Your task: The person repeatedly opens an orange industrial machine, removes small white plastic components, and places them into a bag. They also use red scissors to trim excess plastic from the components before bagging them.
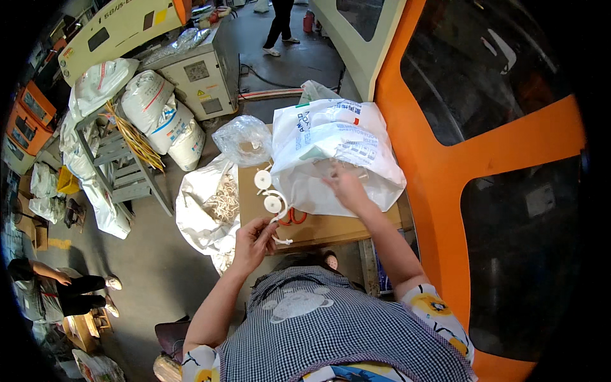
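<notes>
Left grip (253, 243) pinching white plastic part (273, 204), right grip (346, 188) at blue-lettered white bag (340, 130) — its hold cannot be told

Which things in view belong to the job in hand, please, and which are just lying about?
Apparently in the job: white plastic piece with round discs, in the left hand; printed white plastic sack, at the right hand; brown cardboard beneath.

Probably just lying about: grey stepladder; bundle of yellow strips; yellow bin.

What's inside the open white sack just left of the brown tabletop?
The open white sack shows a tangled heap of thin, cream-coloured pieces. Whatever lies beneath the top layer is covered and can't be seen.
</notes>
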